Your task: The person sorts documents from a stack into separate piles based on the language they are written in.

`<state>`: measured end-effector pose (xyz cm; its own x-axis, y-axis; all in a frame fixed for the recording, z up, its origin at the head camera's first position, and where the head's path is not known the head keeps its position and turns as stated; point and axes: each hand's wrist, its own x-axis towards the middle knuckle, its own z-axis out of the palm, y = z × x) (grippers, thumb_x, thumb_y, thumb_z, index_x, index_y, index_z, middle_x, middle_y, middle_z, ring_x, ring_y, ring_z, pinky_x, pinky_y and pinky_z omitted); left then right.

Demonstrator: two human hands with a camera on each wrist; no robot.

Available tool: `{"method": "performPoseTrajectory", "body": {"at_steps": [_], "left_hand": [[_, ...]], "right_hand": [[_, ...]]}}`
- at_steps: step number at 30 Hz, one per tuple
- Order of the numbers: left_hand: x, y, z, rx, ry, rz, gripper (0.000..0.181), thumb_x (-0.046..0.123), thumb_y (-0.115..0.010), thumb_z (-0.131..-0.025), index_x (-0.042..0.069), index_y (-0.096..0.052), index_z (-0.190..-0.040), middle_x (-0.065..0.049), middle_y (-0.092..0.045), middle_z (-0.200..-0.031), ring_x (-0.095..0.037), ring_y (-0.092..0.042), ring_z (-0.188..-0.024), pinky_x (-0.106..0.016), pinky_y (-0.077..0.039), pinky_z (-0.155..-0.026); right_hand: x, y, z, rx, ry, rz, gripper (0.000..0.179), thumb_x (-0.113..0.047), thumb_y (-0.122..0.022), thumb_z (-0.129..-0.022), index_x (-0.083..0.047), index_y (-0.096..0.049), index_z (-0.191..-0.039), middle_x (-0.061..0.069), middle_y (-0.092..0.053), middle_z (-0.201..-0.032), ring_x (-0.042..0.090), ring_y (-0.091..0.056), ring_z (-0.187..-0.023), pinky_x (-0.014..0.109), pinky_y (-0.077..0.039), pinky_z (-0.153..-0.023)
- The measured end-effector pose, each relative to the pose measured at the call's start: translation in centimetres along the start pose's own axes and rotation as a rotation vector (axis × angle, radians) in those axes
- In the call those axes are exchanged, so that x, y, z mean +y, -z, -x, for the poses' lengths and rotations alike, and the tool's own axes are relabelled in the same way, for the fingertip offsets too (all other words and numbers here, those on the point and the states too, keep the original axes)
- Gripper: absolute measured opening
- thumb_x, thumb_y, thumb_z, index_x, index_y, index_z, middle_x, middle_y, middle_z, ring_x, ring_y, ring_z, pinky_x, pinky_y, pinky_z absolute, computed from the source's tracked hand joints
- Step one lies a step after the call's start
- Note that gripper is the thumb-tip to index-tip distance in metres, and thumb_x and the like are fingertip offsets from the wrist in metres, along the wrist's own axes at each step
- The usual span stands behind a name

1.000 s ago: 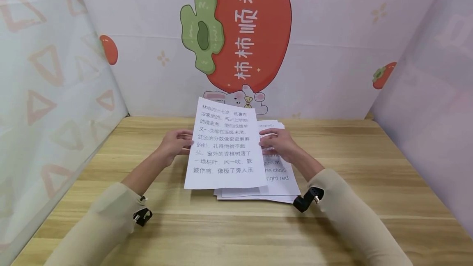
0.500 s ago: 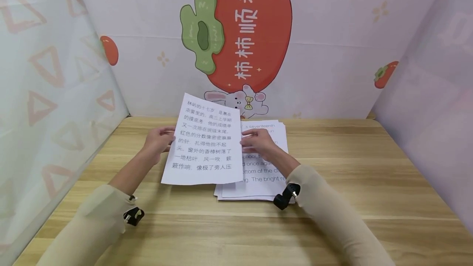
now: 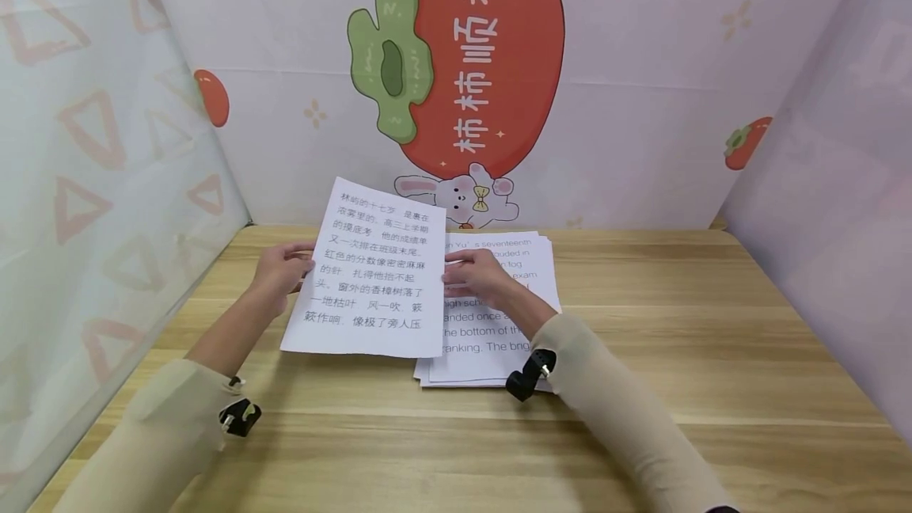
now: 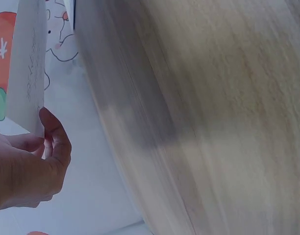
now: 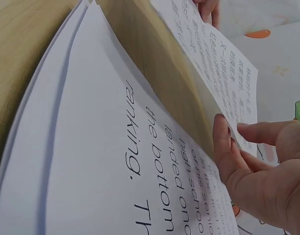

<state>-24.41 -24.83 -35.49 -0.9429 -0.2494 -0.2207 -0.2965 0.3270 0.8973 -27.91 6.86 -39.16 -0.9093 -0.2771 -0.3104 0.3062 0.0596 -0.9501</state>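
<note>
A white sheet of paper [image 3: 366, 275] printed with Chinese text is held up and tilted, its top edge away from me. My left hand [image 3: 280, 275] pinches its left edge, thumb on one face and fingers behind, as the left wrist view shows on the paper [image 4: 30, 73]. On the opposite edge my right hand [image 3: 480, 277] pinches it between thumb and fingertips. Beneath and to the right lies a stack of paper [image 3: 492, 366], its top page printed in large English text; the raised sheet and right hand cover part of it. In the right wrist view the stack's sheets [image 5: 101, 147] are slightly uneven.
The wooden table [image 3: 641, 386] runs back to a fabric wall [image 3: 641, 149] with a large printed persimmon [image 3: 492, 62] and a rabbit. Patterned side panels stand left [image 3: 78, 204] and right [image 3: 834, 220]. Black wrist cameras [image 3: 527, 377] sit at both sleeves.
Both hands have carried the Chinese-text sheet leftward, off most of the stack. More of the English page now shows. The stack has stayed in place.
</note>
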Motion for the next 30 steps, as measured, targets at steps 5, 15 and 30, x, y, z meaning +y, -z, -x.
{"method": "performPoseTrajectory", "body": {"at_steps": [5, 15, 30], "left_hand": [[-0.2, 0.7, -0.1, 0.019, 0.014, -0.007, 0.047, 0.004, -0.047, -0.107, 0.005, -0.046, -0.155, -0.015, -0.056, -0.132, -0.017, -0.062, -0.096, -0.02, -0.057, -0.073], [-1.0, 2.1, -0.3, 0.056, 0.036, -0.048, 0.048, 0.004, -0.045, -0.108, 0.005, -0.046, -0.155, -0.019, -0.054, -0.139, -0.021, -0.06, -0.103, -0.024, -0.052, -0.077], [-2.1, 3.5, -0.6, 0.088, 0.043, -0.05, 0.049, 0.0, -0.044, -0.105, 0.003, -0.049, -0.153, -0.018, -0.058, -0.127, -0.015, -0.06, -0.09, -0.019, -0.054, -0.068]], "right_hand": [[-0.1, -0.5, -0.1, -0.052, -0.002, -0.03, 0.053, 0.007, -0.065, -0.096, -0.002, -0.053, -0.147, 0.021, -0.063, -0.13, 0.031, -0.072, -0.105, 0.038, -0.063, -0.09], [0.2, -1.8, -0.6, -0.167, 0.008, -0.137, 0.05, 0.009, -0.057, -0.099, 0.005, -0.049, -0.148, 0.022, -0.062, -0.129, 0.03, -0.07, -0.105, 0.046, -0.058, -0.1], [0.6, -3.6, -0.7, -0.255, -0.023, -0.201, 0.056, 0.009, -0.054, -0.099, 0.009, -0.038, -0.153, 0.028, -0.049, -0.15, 0.042, -0.056, -0.132, 0.048, -0.053, -0.107]]}}
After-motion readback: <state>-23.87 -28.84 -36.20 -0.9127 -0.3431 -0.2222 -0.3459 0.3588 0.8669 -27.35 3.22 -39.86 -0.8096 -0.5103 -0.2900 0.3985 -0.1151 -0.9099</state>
